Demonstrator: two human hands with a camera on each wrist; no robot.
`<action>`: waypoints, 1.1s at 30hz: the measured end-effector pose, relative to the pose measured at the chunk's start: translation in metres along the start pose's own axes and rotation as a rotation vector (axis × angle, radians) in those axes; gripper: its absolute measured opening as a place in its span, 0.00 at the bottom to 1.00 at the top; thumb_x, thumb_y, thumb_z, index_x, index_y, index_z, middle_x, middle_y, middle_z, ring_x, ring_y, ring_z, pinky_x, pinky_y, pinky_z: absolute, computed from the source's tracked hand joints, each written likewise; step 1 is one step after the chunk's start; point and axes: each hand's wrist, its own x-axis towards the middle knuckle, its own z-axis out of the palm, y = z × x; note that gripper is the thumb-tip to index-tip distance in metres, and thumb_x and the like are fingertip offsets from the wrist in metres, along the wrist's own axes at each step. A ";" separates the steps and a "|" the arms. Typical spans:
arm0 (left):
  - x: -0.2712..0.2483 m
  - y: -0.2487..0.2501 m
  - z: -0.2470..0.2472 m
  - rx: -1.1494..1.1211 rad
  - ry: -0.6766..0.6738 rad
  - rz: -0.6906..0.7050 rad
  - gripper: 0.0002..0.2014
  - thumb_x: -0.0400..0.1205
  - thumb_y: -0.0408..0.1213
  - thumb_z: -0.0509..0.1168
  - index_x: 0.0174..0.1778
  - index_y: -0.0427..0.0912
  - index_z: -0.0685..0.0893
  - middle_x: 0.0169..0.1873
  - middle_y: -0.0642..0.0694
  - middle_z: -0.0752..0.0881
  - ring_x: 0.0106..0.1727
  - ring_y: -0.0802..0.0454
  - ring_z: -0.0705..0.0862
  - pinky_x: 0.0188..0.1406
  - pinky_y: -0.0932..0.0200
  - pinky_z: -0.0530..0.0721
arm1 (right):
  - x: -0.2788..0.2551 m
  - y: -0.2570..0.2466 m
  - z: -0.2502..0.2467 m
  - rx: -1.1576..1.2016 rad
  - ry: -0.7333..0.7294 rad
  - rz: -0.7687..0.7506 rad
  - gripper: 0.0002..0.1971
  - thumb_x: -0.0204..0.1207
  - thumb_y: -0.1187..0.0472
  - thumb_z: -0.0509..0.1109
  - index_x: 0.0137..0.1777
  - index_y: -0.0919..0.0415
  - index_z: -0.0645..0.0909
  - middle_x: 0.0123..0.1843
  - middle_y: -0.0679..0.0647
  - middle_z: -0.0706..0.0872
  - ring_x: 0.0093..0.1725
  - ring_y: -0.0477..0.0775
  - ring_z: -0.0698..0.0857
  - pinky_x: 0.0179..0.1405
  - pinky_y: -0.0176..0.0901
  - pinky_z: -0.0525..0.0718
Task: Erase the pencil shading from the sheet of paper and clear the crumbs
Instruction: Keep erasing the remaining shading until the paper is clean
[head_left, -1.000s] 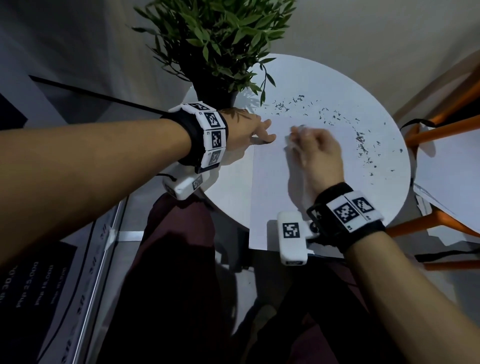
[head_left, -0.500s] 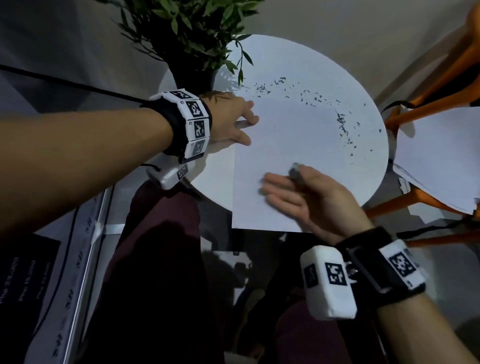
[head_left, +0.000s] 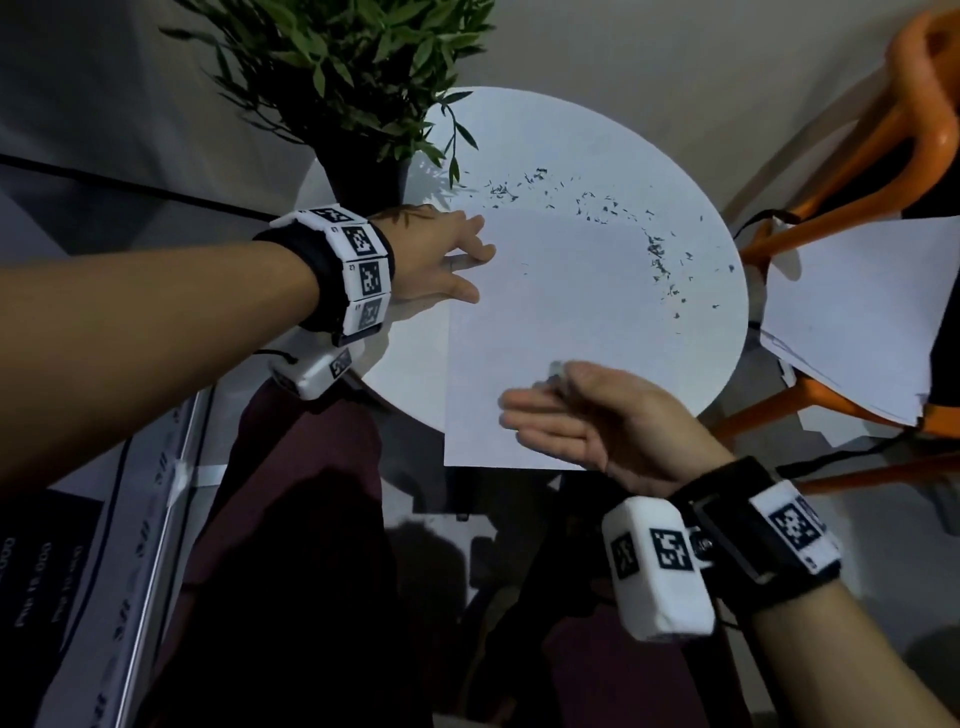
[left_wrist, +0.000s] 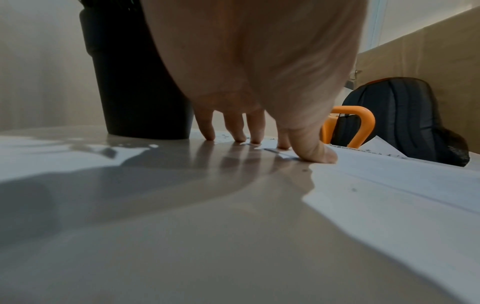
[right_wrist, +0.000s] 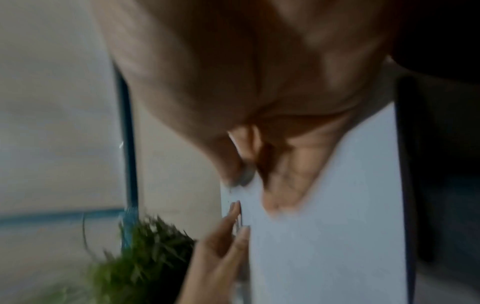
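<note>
Left hand (head_left: 441, 260) fingers (left_wrist: 314, 152) straight, pressing white paper sheet (head_left: 545, 312) onto round white desk (head_left: 613, 135). Right hand (head_left: 597, 421) pinching small grey eraser (head_left: 555, 370); dark crumbs (head_left: 655, 255) scattered beyond.

Potted plant (head_left: 358, 93) blocks table (head_left: 613, 135) at 11 o'clock, leaves overhanging rim. Left hand (head_left: 441, 260) pins sheet (head_left: 545, 322) at 10 o'clock. Crumbs (head_left: 657, 254) arc 12 to 3 o'clock. Orange chair (head_left: 857, 156) crowds 3 o'clock edge. Sheet centre bare, passable.
</note>
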 end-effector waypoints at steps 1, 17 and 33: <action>-0.001 0.000 0.000 -0.001 0.002 0.009 0.30 0.81 0.45 0.74 0.79 0.42 0.76 0.85 0.44 0.65 0.86 0.52 0.58 0.72 0.67 0.60 | 0.006 -0.001 -0.003 0.015 0.091 -0.080 0.05 0.81 0.64 0.64 0.47 0.66 0.77 0.59 0.71 0.86 0.58 0.66 0.88 0.53 0.50 0.90; -0.032 0.027 -0.005 0.332 0.021 0.006 0.35 0.81 0.59 0.48 0.77 0.40 0.75 0.79 0.37 0.71 0.77 0.45 0.67 0.72 0.45 0.62 | 0.019 -0.021 -0.038 -0.009 0.322 -0.474 0.08 0.88 0.64 0.58 0.50 0.67 0.75 0.60 0.71 0.87 0.57 0.68 0.88 0.61 0.54 0.87; -0.087 0.072 0.098 0.237 0.257 -0.215 0.36 0.85 0.57 0.46 0.81 0.34 0.71 0.83 0.37 0.67 0.84 0.38 0.65 0.78 0.33 0.58 | 0.088 -0.062 0.031 -0.250 0.084 -0.096 0.05 0.85 0.66 0.63 0.49 0.67 0.77 0.46 0.68 0.88 0.43 0.59 0.91 0.44 0.44 0.90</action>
